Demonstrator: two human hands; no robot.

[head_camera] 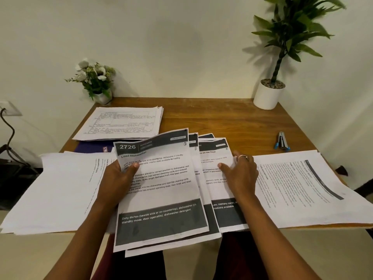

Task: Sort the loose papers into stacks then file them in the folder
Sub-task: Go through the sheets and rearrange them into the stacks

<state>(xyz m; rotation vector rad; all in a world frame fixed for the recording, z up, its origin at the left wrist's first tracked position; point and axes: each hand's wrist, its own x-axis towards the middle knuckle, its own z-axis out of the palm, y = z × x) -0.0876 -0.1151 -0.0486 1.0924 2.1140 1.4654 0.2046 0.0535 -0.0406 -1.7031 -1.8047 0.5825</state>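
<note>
At the far left edge a wall socket (pixel 9 110) with a dark cable is seen. A white paper stack (pixel 60 188) is spread over the lower left of the wooden table (pixel 222 122), text running sideways. Above it, in the upper left, a small pot of white flowers (pixel 94 79) is set at the table's back corner. Just right of that, a stack of table-printed papers (pixel 121 123) is laid on a purple folder (pixel 90 147), of which only the near edge is shown.

At centre, the fanned sheets (pixel 161 188) are held overhanging the table's near edge, the front one headed "2726 Load Dishwasher". They are pinched at their left edge by the left hand (pixel 119 178), thumb on top; its other fingers are hidden beneath. The rightmost sheet is pinched by the right hand (pixel 240 174), thumb laid flat on the page, the other fingers bent close together at the sheet's right edge, a ring on one.

At the right, another printed stack (pixel 302 188) is laid sideways. Behind it a stapler (pixel 282 141) is seen, and a potted plant (pixel 268 96) at the upper right corner.
</note>
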